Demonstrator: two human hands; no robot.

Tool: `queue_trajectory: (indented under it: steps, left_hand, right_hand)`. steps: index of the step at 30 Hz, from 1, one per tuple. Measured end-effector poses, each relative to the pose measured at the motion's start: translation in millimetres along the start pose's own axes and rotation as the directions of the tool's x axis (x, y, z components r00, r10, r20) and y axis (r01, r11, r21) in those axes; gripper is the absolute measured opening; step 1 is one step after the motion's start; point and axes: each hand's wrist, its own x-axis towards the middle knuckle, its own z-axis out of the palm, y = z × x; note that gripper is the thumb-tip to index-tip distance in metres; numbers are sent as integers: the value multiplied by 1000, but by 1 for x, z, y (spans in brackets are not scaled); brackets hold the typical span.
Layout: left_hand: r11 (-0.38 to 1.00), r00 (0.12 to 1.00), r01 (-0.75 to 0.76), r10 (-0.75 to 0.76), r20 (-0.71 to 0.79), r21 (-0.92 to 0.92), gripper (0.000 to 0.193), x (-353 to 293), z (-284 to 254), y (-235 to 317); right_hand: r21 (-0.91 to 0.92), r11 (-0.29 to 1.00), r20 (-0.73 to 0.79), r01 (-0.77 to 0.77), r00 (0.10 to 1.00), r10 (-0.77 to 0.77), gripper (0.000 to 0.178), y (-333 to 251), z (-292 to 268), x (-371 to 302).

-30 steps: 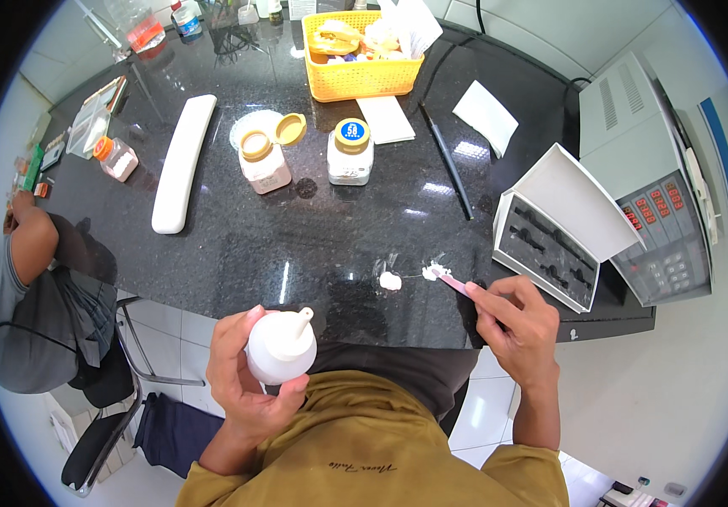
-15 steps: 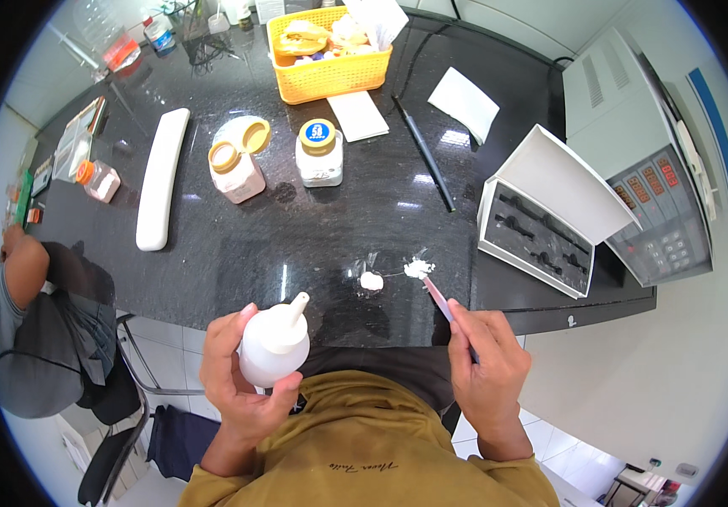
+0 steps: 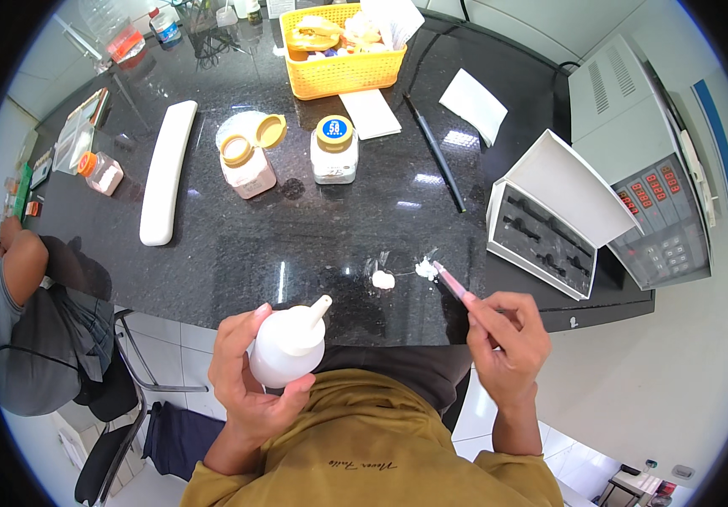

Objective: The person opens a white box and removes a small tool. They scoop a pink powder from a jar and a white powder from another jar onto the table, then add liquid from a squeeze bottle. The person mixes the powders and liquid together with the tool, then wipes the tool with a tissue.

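Note:
My left hand (image 3: 254,372) is wrapped round a white squeeze bottle (image 3: 290,346), its nozzle tilted up and to the right, just off the table's front edge. In my right hand (image 3: 509,346) is a slim pinkish spatula (image 3: 453,280), pinched between thumb and fingers. Its tip is at the right side of a loose, crumbly heap of white powder (image 3: 426,269) on the black table. Left of that heap lies a smaller, rounder white lump (image 3: 383,280), with a faint smear between them. Whether the tip touches the powder, I cannot tell.
An open jar (image 3: 247,173) with a flipped yellow lid and a closed jar (image 3: 334,156) stand farther back. A yellow basket (image 3: 343,82), a dark stick (image 3: 436,156), an open white box (image 3: 541,241) and a control unit (image 3: 660,211) surround them. Another person (image 3: 38,313) sits at left.
My right hand has moved slightly right and away from me, drawing the spatula tip to the powder's right side. The view has shifted a little; my left hand still holds the bottle.

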Motion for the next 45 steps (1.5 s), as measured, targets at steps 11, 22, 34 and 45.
queue_trajectory:
  steps: [11, 22, 34, 45]
  left_hand:
    - [997, 997, 40, -44, -60, -64, 75, -3, 3, 2]
    - [997, 995, 82, -82, -58, -4, 87, -5, 6, 6]
    - [999, 996, 33, -36, -76, -38, 74, -3, 7, 6]
    - [990, 998, -64, 60, 36, 124, 73, 9, 1, 20]
  right_hand:
    - [394, 919, 290, 8, 948, -132, 43, 52, -32, 28]
    - [265, 964, 247, 21, 965, -89, 38, 53, -15, 45]
    - [184, 982, 209, 45, 974, -83, 33, 51, -16, 41]
    - [166, 986, 208, -32, 978, -3, 27, 36, -17, 37]
